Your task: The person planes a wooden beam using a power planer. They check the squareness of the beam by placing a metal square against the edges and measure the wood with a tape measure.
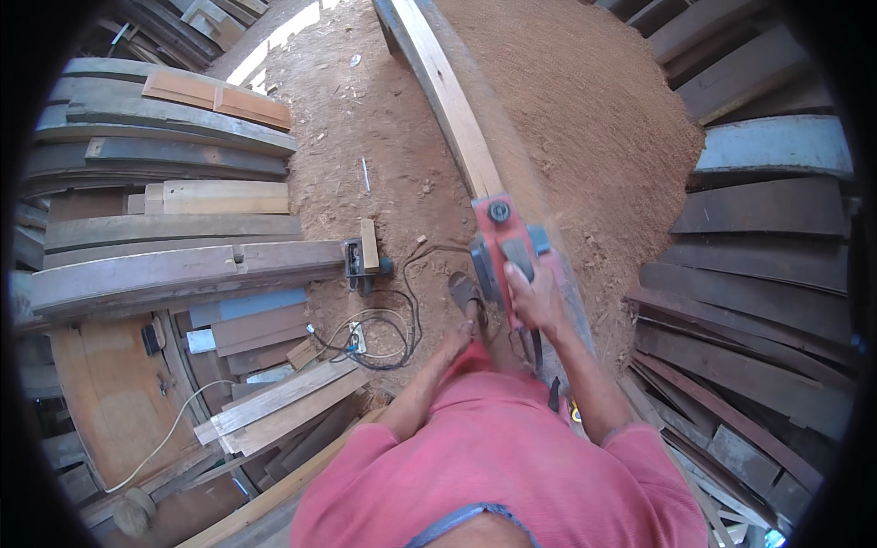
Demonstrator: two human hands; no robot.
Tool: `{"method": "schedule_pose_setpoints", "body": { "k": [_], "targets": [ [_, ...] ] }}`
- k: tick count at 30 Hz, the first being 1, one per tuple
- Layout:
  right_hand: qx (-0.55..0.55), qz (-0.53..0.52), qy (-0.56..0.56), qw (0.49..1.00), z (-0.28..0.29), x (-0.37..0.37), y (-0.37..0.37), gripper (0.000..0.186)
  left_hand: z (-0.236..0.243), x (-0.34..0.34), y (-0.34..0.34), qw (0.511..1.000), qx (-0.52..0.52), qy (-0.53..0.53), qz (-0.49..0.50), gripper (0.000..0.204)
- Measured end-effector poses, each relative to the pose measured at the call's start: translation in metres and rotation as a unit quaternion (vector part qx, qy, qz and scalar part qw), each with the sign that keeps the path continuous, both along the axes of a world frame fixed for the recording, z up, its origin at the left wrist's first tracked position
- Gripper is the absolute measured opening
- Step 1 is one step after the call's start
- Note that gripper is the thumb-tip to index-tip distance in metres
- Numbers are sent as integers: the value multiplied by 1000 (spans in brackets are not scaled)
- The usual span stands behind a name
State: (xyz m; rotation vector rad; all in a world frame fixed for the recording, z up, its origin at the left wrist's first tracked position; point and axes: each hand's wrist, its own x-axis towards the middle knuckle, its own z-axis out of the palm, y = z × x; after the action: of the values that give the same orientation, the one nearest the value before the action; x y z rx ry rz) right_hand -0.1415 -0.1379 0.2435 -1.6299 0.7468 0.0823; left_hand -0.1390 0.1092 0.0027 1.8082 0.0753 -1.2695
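My right hand is wrapped round the handle of a red and black electric hand planer, which rests on the near end of a long pale timber board. The board stretches away toward the top of the view, lying on a narrow bench. My left hand hangs low beside my leg, away from the planer. Its fingers are too small and blurred to make out.
Dark cables coil on the dusty floor left of my foot. A beam with a clamp-like metal tool at its end juts from the left. Stacked planks line the right side. Wood shavings heap beyond the bench.
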Motion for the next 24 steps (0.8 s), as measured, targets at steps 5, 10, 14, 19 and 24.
{"method": "schedule_pose_setpoints", "body": {
  "k": [5,10,14,19,24],
  "targets": [
    [-41,-4,-87,995,-25,120,-49,56,26,37,-15,999,39,6,-4,49],
    [-77,-21,-102,992,-2,158,-63,52,23,48,-31,994,-50,-85,43,47],
    [30,-65,-111,991,-3,90,-79,46,17,62,-56,993,-78,5,85,57],
    [27,-106,-99,989,-8,-35,-76,38,40,69,-99,985,-81,-126,88,85],
    [6,-139,0,990,-48,-123,-55,38,98,70,-165,935,15,-355,21,110]
  ]
}}
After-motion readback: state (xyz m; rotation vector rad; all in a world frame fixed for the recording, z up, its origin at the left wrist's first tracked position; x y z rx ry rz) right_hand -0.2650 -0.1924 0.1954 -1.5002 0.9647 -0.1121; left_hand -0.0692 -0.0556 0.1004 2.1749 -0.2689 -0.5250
